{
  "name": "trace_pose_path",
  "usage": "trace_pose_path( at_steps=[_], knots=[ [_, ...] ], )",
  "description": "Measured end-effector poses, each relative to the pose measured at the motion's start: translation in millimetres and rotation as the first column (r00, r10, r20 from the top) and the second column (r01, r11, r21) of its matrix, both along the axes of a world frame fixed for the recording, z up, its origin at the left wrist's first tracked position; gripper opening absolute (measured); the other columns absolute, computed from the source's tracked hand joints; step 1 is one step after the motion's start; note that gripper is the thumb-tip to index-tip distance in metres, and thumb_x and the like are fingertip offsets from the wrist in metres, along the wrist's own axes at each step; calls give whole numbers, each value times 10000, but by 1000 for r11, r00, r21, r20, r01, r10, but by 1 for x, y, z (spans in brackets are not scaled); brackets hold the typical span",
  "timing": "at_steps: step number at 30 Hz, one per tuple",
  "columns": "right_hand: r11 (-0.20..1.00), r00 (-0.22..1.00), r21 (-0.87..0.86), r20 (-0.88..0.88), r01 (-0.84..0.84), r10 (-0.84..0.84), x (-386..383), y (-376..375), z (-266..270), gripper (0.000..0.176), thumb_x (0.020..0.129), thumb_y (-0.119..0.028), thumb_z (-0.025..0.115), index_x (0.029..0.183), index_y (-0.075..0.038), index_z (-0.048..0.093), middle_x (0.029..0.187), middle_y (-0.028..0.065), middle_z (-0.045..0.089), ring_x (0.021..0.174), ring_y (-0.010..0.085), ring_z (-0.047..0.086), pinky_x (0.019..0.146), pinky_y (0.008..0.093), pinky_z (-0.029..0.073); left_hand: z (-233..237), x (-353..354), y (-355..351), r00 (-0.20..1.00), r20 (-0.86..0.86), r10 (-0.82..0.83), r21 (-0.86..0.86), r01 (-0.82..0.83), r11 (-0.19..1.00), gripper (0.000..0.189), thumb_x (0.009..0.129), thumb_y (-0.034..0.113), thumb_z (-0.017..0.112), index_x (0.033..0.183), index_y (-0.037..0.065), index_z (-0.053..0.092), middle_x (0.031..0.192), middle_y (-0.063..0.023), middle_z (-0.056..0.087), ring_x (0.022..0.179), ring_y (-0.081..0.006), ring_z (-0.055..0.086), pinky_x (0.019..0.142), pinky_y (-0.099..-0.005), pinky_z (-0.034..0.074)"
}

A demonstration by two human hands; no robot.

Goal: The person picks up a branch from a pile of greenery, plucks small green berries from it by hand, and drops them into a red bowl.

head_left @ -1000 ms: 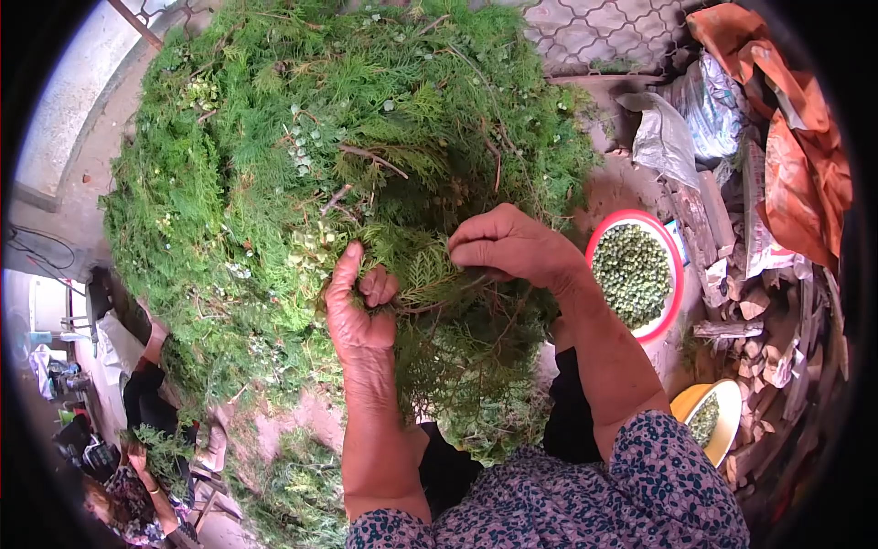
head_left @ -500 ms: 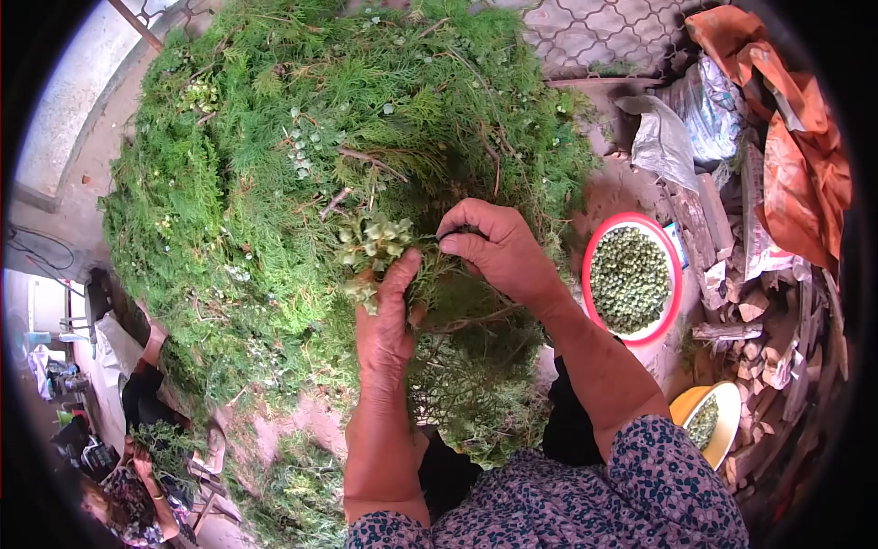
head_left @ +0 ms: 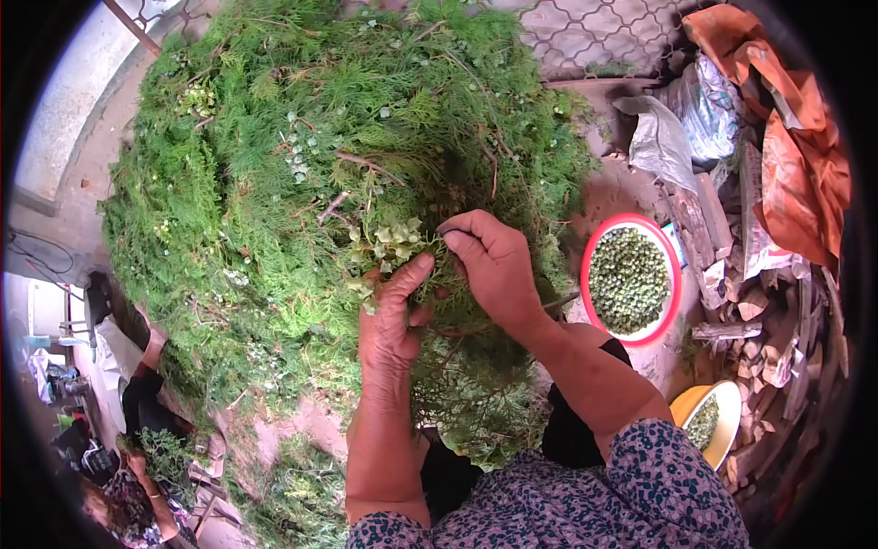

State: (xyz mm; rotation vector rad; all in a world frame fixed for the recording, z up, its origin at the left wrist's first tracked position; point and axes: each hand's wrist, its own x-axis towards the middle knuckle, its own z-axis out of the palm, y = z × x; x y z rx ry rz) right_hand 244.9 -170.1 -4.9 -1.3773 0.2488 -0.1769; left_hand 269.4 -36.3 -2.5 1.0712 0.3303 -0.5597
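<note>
left hand (head_left: 391,316) clasps a leafy sprig (head_left: 430,284) bearing pale cones (head_left: 391,240), right hand (head_left: 494,261) pinching it by the red-rimmed bowl (head_left: 673,274).

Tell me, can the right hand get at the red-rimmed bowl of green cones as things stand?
Probably yes. The red-rimmed bowl lies uncovered on the ground beside that arm, nothing between them, though the right hand now pinches a sprig.
</note>
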Motion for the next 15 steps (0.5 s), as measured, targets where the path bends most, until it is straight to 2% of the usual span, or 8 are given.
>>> trace_pose_path(
  at_steps=[2,6,8,9,12,13,14,15],
  knots=[
    [840,924,-473,372,265,-82,2,3,-4,111,818,-34,561,923,-1,568,693,32,560,603,85,509,539,226,416,-1,0,-1,1000,-6,5,-20,-5,1000,413,704,150,725,1037,112,483,925,5,576,762,-99,513,448,-189,313],
    [817,931,-517,360,253,-61,2,4,-3,111,802,-8,563,910,14,559,716,54,570,632,112,536,597,241,445,5,-3,-4,998,-48,52,50,-49,998,429,696,139,733,1037,106,477,936,-4,573,756,-102,507,450,-192,329],
    [807,916,-508,391,300,-94,2,7,0,59,798,-23,542,852,-1,552,756,123,570,652,257,571,607,316,455,8,-4,-5,999,-9,54,38,-53,998,498,682,110,742,1067,100,427,922,-18,568,748,-108,503,452,-195,343],
    [807,916,-509,391,301,-95,4,3,0,59,798,-23,542,852,-1,552,756,123,570,652,257,571,607,316,455,8,-3,-4,999,-9,53,38,-53,998,498,682,110,742,1067,100,427,922,-18,568,748,-108,503,452,-195,343],
    [877,957,-389,170,283,-234,11,-15,2,59,828,-47,535,863,-3,550,713,78,574,582,171,549,527,282,434,6,-6,1,999,-34,35,8,-34,999,538,666,85,752,1079,101,408,916,-28,560,741,-111,499,463,-201,349],
    [986,984,-61,104,154,-147,11,-20,6,74,851,-78,526,887,-20,555,724,33,559,563,108,498,481,231,379,2,-6,2,996,-62,57,-14,-58,998,530,664,76,751,1074,104,416,909,-30,559,738,-108,501,463,-198,346],
    [959,997,282,73,17,-39,11,-22,8,90,874,-108,517,911,-37,559,735,-11,543,543,45,446,435,181,323,-2,-7,2,993,-89,79,-35,-82,996,523,661,67,751,1068,107,424,901,-33,558,735,-104,503,463,-194,342],
    [963,999,267,0,-41,43,8,-20,10,109,878,-136,522,915,-37,550,733,-15,532,533,41,427,427,173,298,-4,-7,2,993,-87,80,-34,-83,996,523,661,67,751,1068,107,424,901,-33,558,735,-104,503,463,-194,342]
  ],
)
